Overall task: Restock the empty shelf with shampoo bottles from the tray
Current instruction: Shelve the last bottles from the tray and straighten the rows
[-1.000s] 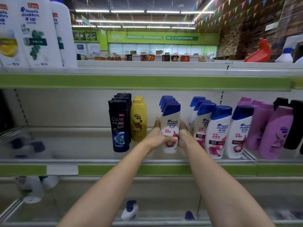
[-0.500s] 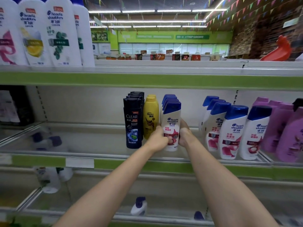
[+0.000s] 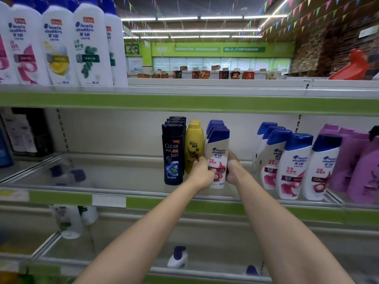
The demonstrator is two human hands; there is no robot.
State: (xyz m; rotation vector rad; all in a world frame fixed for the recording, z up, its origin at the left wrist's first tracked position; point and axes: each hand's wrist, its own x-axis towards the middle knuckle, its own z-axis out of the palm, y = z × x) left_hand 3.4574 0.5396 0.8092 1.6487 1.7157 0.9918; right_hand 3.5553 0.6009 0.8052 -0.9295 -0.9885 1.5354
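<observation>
White Head & Shoulders shampoo bottle [image 3: 217, 160] upright on the middle shelf [image 3: 127, 179], long axis vertical, blue cap up, label facing out toward the camera; front of a row of like bottles running straight back to the shelf wall

Left hand [image 3: 202, 174] wrapped round the bottle's left side low down, fingers curled onto the label, thumb side against the front. Right hand [image 3: 232, 171] clasping the right side at about the same height, fingers curled behind the bottle and mostly hidden. Both forearms stretched forward and up from the lower edge of the view, converging on the bottle, wrists nearly level

Just left of the bottle, touching or nearly so: yellow Rejoice bottle [image 3: 194, 146], left-hand knuckles in front of its lower part. Left again, a row of dark Clear bottles [image 3: 172, 154], upright. To the right, apart from the held bottle by a bare gap: more white blue-capped bottles [image 3: 294, 165] in slanting rows, then purple bottles [image 3: 352, 160] at the far right edge

Upper shelf at top left: large white bottles [image 3: 61, 44], upright, labels out. Lower shelf: a small white bottle [image 3: 178, 258] with a blue cap, blurred behind the shelf rail
</observation>
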